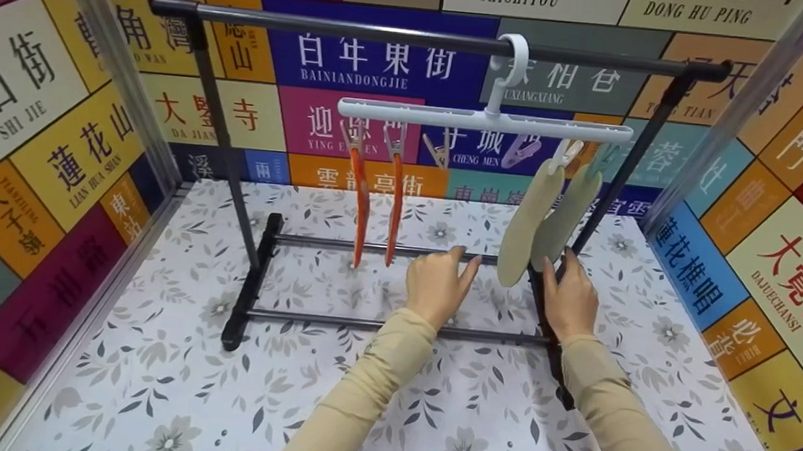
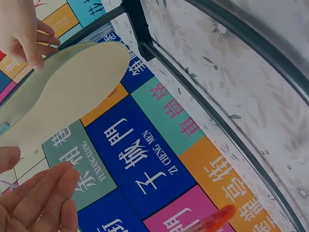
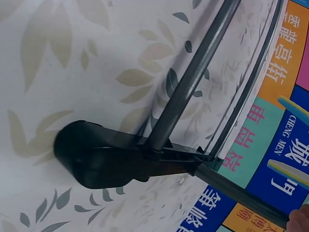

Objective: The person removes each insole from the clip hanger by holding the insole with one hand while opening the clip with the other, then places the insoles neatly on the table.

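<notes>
Two pale cream-green insoles hang from clips at the right end of a white hanger [image 1: 418,115]. The front insole [image 1: 529,226] faces forward, and the rear insole [image 1: 568,215] sits just behind it to the right. My right hand [image 1: 573,299] is at the rear insole's lower end, thumb overlapping its edge in the left wrist view and fingers near the rack post. My left hand [image 1: 436,283] is raised left of the front insole, its fingers [image 2: 53,193] extended and holding nothing. Two thin orange pieces [image 1: 361,207] hang edge-on at the hanger's left.
The hanger hooks over the top bar [image 1: 353,29] of a black rack, whose feet [image 1: 251,285] stand on a flower-patterned cloth [image 1: 169,394]. Between the hung pairs dangle a pale clip [image 1: 441,149] and a purple clip [image 1: 522,152]. Sign-printed walls [image 1: 39,128] enclose the space.
</notes>
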Demonstrator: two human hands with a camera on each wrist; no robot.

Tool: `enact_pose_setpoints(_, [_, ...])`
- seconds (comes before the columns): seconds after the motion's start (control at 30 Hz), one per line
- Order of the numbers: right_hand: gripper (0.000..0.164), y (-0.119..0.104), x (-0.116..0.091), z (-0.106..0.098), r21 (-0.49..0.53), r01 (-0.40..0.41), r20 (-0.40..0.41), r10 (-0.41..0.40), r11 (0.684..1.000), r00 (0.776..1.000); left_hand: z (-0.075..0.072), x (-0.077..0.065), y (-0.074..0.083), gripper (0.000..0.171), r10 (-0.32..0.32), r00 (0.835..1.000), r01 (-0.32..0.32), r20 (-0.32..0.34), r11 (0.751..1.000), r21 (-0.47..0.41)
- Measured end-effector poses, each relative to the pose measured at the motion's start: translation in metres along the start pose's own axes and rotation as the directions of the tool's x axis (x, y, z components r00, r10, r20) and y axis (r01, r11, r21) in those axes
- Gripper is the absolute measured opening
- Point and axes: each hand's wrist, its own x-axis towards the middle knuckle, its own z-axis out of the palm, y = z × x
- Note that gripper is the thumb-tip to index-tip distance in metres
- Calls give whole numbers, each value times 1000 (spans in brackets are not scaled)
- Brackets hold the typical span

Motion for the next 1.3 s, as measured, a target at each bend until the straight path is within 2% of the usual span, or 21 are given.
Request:
enact_pose_setpoints(0.23, [42, -3, 9, 6, 13, 0, -28, 1, 1000, 1000, 1, 13, 14, 35, -1, 1000, 1, 3, 1000, -6])
enact_pose_setpoints(0.5, [28, -4, 10, 4, -1, 15, -67, -15, 1000, 998, 2, 22, 30, 33, 35, 998, -35, -53, 999, 0])
enact_pose_setpoints(0.73, [24, 2, 10, 2, -11, 52, -77, -52, 999, 996, 0, 27, 39, 33, 48, 997, -48, -61, 999, -5])
enact_pose_setpoints(0.87, [23, 5, 6, -1, -13, 86, -100, -87, 996, 991, -2, 29, 45, 33, 81, 993, -83, -80, 996, -14])
enact_pose_setpoints(1.07, [17, 7, -4, -1, -24, 166, -153, -168, 986, 974, -8, 31, 56, 30, 134, 983, -140, -126, 989, -38])
enact_pose_setpoints(1.3, [12, 9, -19, 0, -15, 270, -233, -266, 963, 936, -18, 35, 72, 31, 157, 979, -167, -134, 984, -68])
